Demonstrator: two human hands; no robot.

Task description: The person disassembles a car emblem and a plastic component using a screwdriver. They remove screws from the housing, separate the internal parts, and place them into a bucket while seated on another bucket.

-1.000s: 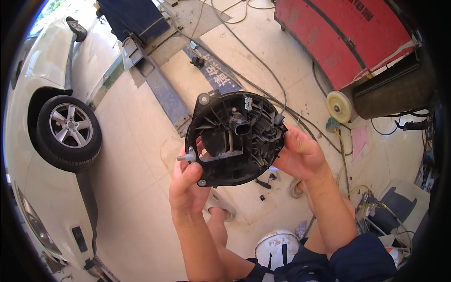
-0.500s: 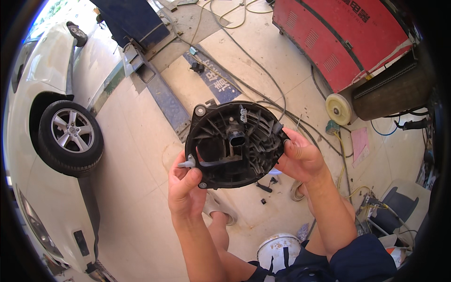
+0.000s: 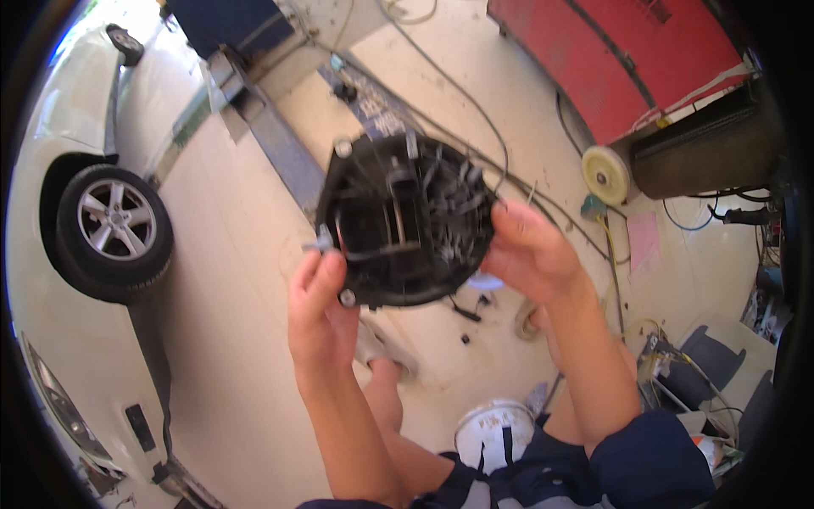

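A round black plastic housing is held up in the middle of the view, with ribbed innards on its right, a dark opening and metal bushings at its rim. My left hand grips its lower-left edge, thumb on the rim beside a small light-grey fitting. My right hand holds its right edge, thumb up and fingers behind it, partly hidden. The housing is slightly blurred. Beyond it, on the floor, lie a black tool and small dark pieces.
A white car stands on the left beside a lift's base plate. A red machine, a pale wheel, cables and pink paper are at right; a grey chair is lower right. A white bucket is beneath me.
Both hands and the housing have moved up and slightly left in the view since half a second ago; the surroundings have shifted similarly, though less. The grip looks the same.
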